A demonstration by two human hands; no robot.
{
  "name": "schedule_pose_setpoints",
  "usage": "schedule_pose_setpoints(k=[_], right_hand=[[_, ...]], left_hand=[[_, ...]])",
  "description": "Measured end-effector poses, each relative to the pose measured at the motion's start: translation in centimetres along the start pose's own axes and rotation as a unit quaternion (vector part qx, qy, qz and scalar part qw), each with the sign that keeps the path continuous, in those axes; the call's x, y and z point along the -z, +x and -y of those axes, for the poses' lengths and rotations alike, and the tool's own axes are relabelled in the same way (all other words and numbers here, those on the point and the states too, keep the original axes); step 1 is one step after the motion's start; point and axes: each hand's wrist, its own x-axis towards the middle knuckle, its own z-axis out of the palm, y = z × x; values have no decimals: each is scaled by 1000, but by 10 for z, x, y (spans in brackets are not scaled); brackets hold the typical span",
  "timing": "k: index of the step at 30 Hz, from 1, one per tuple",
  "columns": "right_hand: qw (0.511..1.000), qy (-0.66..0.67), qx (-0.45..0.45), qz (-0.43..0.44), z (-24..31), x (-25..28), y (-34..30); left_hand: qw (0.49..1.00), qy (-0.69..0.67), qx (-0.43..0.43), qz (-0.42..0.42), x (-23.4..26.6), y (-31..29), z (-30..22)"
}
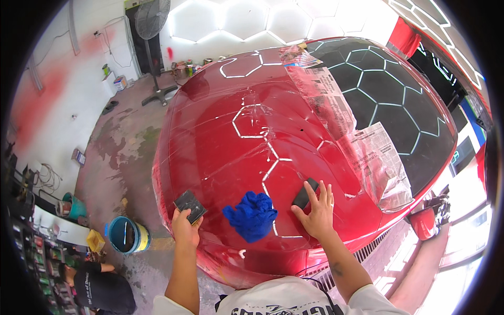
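My left hand (pixel 185 227) pinches the near edge of a dark grey, flat square sheet (pixel 190 206), perhaps sandpaper, above the front corner of a glossy red car hood (pixel 220 168). Fingers spread, my right hand (pixel 318 214) is at the hood on the right. Against its thumb and index finger lies a black rectangular block (pixel 304 194), partly covered by the fingers; I cannot tell how firmly they touch. Between both hands a crumpled blue cloth (pixel 250 216) rests on the paintwork. Wet-looking streaks and hexagonal light reflections cross the hood.
Newspaper (pixel 378 163) masks the windshield's (pixel 394 100) lower edge. On the floor to the left stand a blue bucket (pixel 144 239) with liquid and a yellow container (pixel 95 240). Another person (pixel 105 289) is low at the lower left. A pedestal fan (pixel 152 58) stands behind.
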Motion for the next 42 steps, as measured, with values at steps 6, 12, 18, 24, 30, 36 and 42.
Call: schedule_pose_setpoints(k=[6,12,18,24,30,36,42], right_hand=[[1000,1,10,0,-14,-19,7],[993,51,99,-48,-37,-41,2],[986,43,154,-54,-53,-55,8],[985,58,152,-62,-49,-54,4],[993,14,110,-42,-37,-45,-1],[993,71,93,-30,-36,-38,-2],[982,114,121,-88,-43,-47,0]], left_hand=[[991,-1,-120,53,-57,-38,-4],[992,51,-115,24,-85,-103,17],[995,-25,-96,-21,-53,-160,40],[990,-106,-80,-50,-5,-218,36],[975,-72,-210,-12,11,-277,-13],[970,-46,-237,-26,-12,-293,-34],[975,-66,-209,31,-12,-281,-28]])
